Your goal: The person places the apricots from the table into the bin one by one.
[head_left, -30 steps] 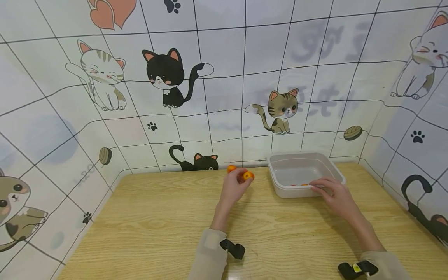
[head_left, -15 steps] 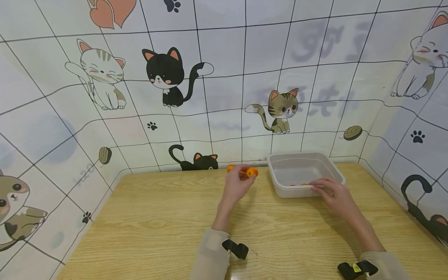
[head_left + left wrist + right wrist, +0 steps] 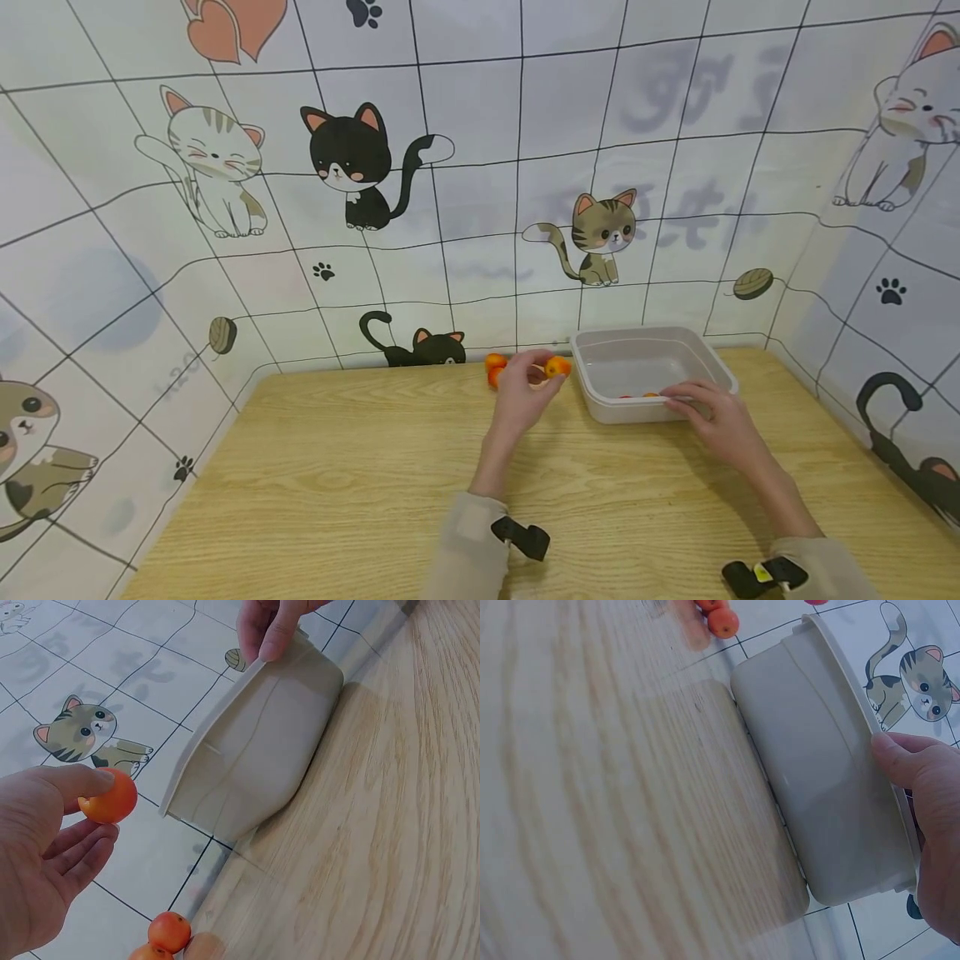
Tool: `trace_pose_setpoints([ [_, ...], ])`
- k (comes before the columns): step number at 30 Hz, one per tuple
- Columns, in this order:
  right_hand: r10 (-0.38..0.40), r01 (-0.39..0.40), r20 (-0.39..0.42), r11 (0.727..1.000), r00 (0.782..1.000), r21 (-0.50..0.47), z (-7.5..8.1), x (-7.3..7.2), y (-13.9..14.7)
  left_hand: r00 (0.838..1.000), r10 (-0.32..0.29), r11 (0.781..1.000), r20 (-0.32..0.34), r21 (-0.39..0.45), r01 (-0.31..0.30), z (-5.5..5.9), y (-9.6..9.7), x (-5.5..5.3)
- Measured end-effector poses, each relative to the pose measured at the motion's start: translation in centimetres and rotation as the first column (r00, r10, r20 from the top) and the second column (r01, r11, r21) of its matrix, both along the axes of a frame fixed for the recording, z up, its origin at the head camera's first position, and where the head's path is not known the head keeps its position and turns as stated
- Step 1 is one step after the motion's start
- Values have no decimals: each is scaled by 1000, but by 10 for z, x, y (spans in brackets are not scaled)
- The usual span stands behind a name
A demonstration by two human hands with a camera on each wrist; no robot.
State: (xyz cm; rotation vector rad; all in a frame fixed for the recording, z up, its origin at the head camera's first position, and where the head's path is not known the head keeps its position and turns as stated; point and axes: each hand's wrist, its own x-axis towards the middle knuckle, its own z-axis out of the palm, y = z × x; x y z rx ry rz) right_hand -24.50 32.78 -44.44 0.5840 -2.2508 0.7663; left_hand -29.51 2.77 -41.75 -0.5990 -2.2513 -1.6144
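Observation:
My left hand (image 3: 519, 393) pinches a small round orange-red fruit (image 3: 557, 367) between thumb and fingers, just left of a light grey plastic box (image 3: 626, 414). In the left wrist view, the held fruit (image 3: 112, 799) is level with the box's rim and apart from it. My right hand (image 3: 722, 423) grips the front rim of the box near its right corner; in the right wrist view the thumb (image 3: 891, 756) presses on the rim from outside. Inside the box, the tops of fruits (image 3: 651, 395) show above the front rim.
Behind the left hand, several more orange-red fruits (image 3: 495, 369) lie at the table's back edge, partly hidden by the hand. The wood-grain table (image 3: 360, 475) meets a cat-patterned backdrop (image 3: 480, 200) at the back and sides.
The left hand has moved right toward the box with the fruit, showing more of the fruits behind it. The right hand has stayed on the rim.

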Motion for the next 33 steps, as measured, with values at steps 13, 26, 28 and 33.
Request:
trace_pose_setpoints([
  [13,-8,8,8,1000,1000,-2,0,1,0,1000,-20,1000,-24,18,20,3,28,9],
  [26,6,-6,-5,1000,1000,-15,-2,-2,2,999,-33,998,16,48,32,-2,58,17],
  [28,9,-10,-13,1000,1000,-13,-1,-2,2,999,-40,999,11,33,39,-2,61,18],
  [33,0,0,-7,1000,1000,-8,0,-2,0,998,-56,998,40,12,55,-4,63,17],
])
